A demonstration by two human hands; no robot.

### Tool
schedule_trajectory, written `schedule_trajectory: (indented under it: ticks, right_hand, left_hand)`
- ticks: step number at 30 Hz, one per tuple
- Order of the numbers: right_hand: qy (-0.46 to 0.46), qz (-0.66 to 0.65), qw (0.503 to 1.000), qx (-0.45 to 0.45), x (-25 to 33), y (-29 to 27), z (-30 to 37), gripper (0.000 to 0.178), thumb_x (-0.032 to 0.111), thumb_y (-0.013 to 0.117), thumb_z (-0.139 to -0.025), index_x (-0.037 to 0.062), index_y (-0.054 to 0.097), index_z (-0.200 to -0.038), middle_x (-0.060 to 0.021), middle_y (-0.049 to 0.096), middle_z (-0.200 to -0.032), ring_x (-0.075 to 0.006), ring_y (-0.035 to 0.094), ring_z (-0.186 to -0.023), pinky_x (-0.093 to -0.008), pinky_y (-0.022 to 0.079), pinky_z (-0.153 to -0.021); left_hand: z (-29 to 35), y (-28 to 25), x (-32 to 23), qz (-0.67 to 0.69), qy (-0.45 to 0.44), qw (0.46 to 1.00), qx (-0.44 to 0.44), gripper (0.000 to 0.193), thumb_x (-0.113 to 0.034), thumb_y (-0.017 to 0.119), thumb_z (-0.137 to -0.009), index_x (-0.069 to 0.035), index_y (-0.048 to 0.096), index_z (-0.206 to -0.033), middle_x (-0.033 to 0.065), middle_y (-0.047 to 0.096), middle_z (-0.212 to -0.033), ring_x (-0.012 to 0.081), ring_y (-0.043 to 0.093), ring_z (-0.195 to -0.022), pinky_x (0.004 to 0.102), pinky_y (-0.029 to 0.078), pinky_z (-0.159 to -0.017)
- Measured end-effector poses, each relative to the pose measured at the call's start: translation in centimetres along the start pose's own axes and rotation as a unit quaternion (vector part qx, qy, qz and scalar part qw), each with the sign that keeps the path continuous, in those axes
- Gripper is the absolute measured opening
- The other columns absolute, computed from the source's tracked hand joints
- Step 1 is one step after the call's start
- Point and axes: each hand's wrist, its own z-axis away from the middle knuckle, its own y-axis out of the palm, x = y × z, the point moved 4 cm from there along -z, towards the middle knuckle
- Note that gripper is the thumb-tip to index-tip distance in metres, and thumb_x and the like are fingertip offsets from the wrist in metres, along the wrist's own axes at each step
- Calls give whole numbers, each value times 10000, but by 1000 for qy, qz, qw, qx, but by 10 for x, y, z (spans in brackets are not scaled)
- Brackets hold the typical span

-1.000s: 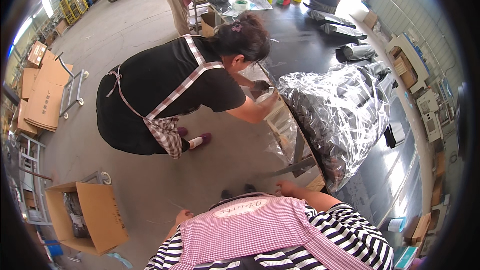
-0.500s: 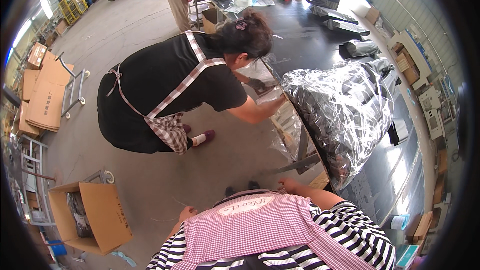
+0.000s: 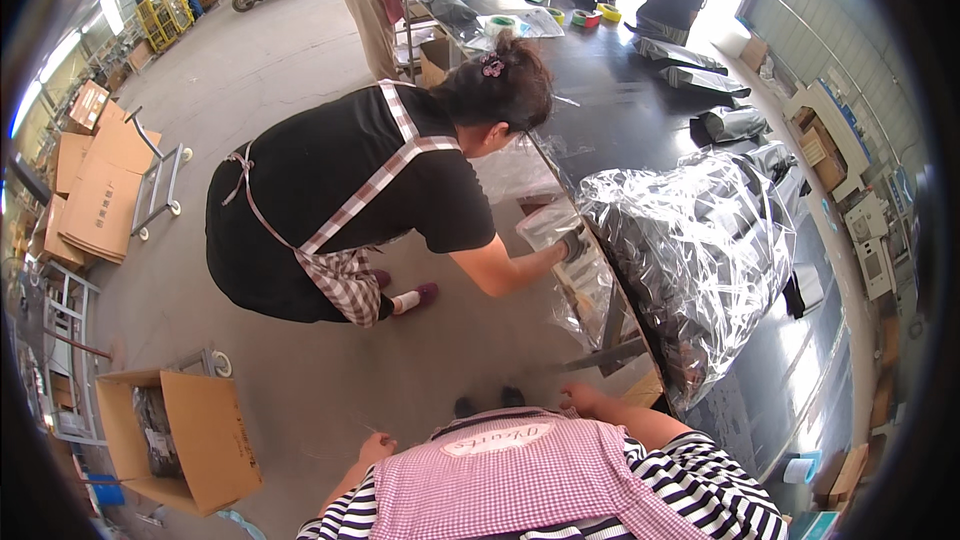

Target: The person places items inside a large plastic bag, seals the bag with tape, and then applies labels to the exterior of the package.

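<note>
My left hand [image 3: 377,446] is low in front of me, left of my apron. Its fingers are closed, and thin clear strands show beside it; what it holds, if anything, I cannot make out. My right hand [image 3: 580,399] is by the table's near corner with its fingers curled in; anything in them is hidden. To its right on the dark table [image 3: 810,340] lies a large, crumpled clear plastic bag [image 3: 690,260] with black contents. A co-worker in a checked apron [image 3: 340,285] bends at the table edge, a gloved hand [image 3: 574,247] at clear plastic film [image 3: 590,290] under it.
At left stand an open cardboard box [image 3: 215,440], flat cartons [image 3: 105,205] and a wheeled metal cart [image 3: 160,180]. Tape rolls [image 3: 500,25] and grey bundles [image 3: 690,80] lie further along the table. Other people stand around its far end. A blue tape roll [image 3: 800,469] is at right.
My view has shifted slightly, so the scene sits lower and further right. The co-worker's gloved hand has moved nearer to me along the table edge. My hands stay in nearly the same pose.
</note>
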Motion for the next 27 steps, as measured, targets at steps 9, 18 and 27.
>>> schedule_trajectory:
  ticks: [9, 18, 27]
  right_hand:
    - [55, -24, 998, -12, -14, 0, -8, 563, 356, 714, -807, 72, 609, -1281, -191, 629, -1248, -359, 599, -1139, -437, 473, -983]
    - [67, 2, 998, -15, -30, 2, -25, 565, 359, 709, -800, 72, 611, -1277, -184, 636, -1242, -363, 605, -1129, -434, 474, -981]
    - [60, -31, 998, -19, -9, -21, -22, 597, 378, 726, -770, 78, 616, -1275, -183, 640, -1241, -351, 610, -1132, -417, 478, -974]
  left_hand:
    - [-18, 7, 7, 24, 8, 999, 24, 476, -328, 642, -901, -36, 593, -1275, 170, 649, -1226, 298, 621, -1140, 387, 487, -970]
    - [-42, 14, 4, 33, 24, 999, 26, 491, -332, 642, -900, -36, 583, -1287, 171, 649, -1220, 297, 632, -1118, 387, 491, -960]
    - [-51, -2, -10, 34, 9, 999, 30, 465, -314, 635, -909, -36, 583, -1279, 169, 639, -1242, 291, 617, -1148, 384, 482, -974]
